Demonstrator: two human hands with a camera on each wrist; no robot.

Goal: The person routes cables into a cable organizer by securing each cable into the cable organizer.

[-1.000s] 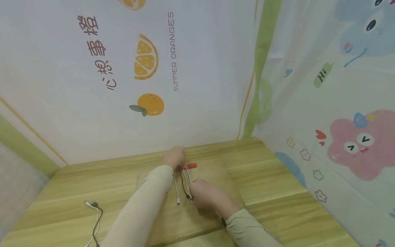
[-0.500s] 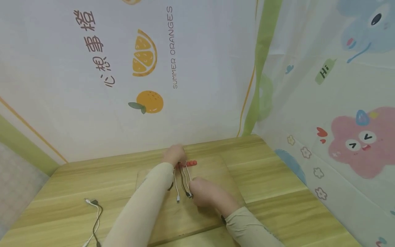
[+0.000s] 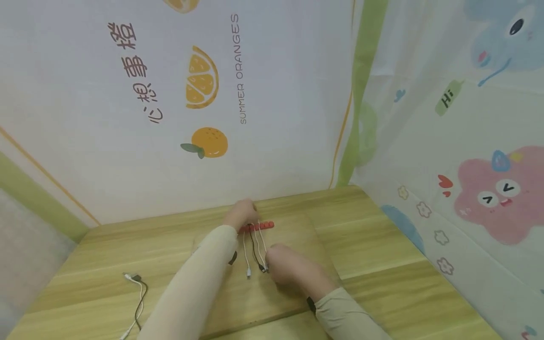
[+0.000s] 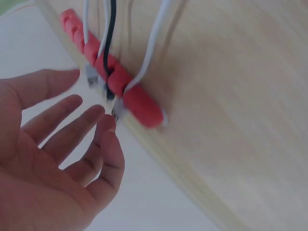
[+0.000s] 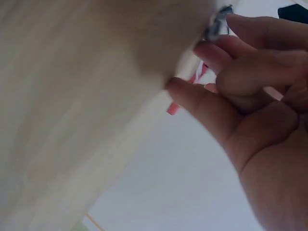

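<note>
A red cable holder [image 3: 267, 225] lies near the far edge of a wooden board [image 3: 297, 297], with white cables and one black cable [image 4: 111, 38] in its slots. Beside the plugs behind the holder is my left hand [image 4: 62, 159], its fingers loosely bent and thumb apart; its little contact, if any, with the nearest plug [image 4: 119, 107] cannot be told. My right hand [image 3: 293, 268] pinches a cable plug [image 5: 217, 24] between thumb and finger, at the near end of the cables. Another white cable's plug [image 3: 249, 273] lies free on the board.
On the table [image 3: 76, 283] to the left, a white cable and a black cable [image 3: 139, 307] lie crossed. A printed white curtain [image 3: 276, 118] hangs right behind the table's far edge, and another [image 3: 425, 156] stands along the right side.
The view shifts slightly. My left hand moves a little rightward along the holder, while my right hand keeps its pinch at the cable ends.
</note>
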